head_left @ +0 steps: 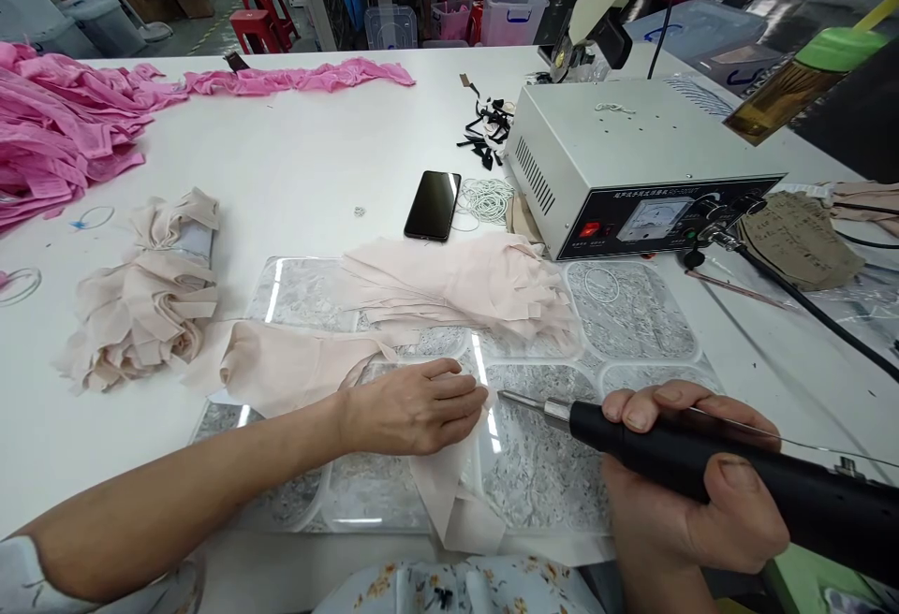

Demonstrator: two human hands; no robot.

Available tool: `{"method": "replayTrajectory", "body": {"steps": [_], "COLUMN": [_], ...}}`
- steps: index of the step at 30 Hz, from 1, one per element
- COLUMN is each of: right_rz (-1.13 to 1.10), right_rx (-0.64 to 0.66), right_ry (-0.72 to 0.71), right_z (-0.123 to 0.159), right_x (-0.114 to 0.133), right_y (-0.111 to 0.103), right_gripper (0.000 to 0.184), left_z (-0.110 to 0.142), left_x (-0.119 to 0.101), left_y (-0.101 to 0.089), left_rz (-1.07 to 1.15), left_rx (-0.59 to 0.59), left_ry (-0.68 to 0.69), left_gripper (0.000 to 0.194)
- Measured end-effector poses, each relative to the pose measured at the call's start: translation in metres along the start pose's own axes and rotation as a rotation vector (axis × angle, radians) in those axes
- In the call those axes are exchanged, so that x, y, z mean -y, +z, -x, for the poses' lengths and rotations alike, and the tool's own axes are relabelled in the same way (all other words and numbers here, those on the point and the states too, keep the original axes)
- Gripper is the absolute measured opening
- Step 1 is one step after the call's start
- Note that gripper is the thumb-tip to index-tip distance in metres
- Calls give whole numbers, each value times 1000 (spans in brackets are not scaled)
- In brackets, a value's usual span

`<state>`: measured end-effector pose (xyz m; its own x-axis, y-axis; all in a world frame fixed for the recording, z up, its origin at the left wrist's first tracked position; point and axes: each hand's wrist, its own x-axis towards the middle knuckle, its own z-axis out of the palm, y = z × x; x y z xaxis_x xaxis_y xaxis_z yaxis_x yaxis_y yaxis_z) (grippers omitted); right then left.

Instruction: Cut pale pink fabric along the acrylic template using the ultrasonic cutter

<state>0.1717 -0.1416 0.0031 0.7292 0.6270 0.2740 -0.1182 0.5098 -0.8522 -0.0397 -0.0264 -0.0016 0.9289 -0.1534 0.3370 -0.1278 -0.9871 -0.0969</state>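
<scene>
My left hand (425,408) is closed on a beige fabric strip (460,506), whose loose end hangs toward the front edge of the table. My right hand (692,474) wraps around the black handle of an ultrasonic welding pen (674,450). The pen's metal tip points left, just beside my left fingertips; whether it touches the fabric I cannot tell. Under both hands lies a grey marbled mat (540,464) with a glossy clear surface. Beyond my left hand rests a stack of beige fabric pieces (464,286), and a beige piece (295,361) lies by my left forearm.
A grey control box (646,146) stands at the back right, its black cable trailing right. Near it are a black phone (434,206), coiled elastic cord (486,200) and black clips (488,127). Bundled beige fabric (147,291) and pink fabric (63,127) lie on the left.
</scene>
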Motion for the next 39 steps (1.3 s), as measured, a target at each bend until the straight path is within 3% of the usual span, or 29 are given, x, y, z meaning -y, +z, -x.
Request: {"method": "replayTrajectory", "body": {"steps": [23,39], "right_rz": [-55,-14], "right_rx": [99,111], "right_ry": [21,-14], "right_z": [1,1], "right_x": [3,4], "right_y": [-2,3], "right_gripper": [19,12], "left_z": [-1,-2], "left_x": [-1,0], "left_y": [-3,-4], "left_rz": [-10,7], "left_rx": [64,41], "left_ry": [-4,0], "left_gripper": [12,9]}}
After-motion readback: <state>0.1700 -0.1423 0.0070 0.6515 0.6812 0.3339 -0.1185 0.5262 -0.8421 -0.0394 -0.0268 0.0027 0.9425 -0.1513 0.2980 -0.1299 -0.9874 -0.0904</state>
